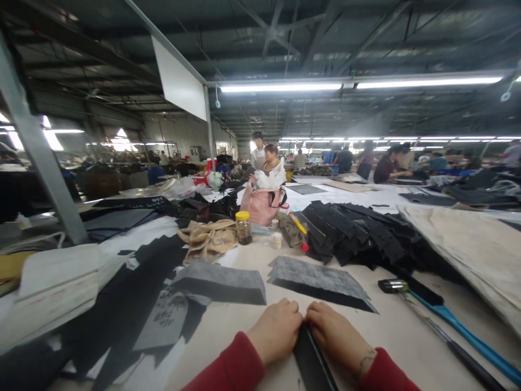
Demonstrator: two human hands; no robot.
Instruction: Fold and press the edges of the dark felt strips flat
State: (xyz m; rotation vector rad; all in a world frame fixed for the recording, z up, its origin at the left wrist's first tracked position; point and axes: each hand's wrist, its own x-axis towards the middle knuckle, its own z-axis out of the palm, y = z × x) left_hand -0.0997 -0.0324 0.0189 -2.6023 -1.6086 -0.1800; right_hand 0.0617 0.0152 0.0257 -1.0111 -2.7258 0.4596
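A narrow black strip [311,361] lies lengthwise at the bottom centre, its far end between my two hands. My left hand [280,328] has its fingers curled on the left of that end. From the right, my right hand [331,331] closes on the same end, close to the left one. Fingertips are partly hidden. Just beyond my hands are two stacks of grey-black cut pieces, one at left [223,282] and one at right [321,279].
A blue-handled brush [464,323] and a roller [393,285] lie at right. Black pieces [354,231] are heaped behind. A yellow-lidded jar [243,228], tan cloth [209,239] and pink bag [262,205] stand mid-table. Dark sheets [122,304] cover the left. Several people work farther back.
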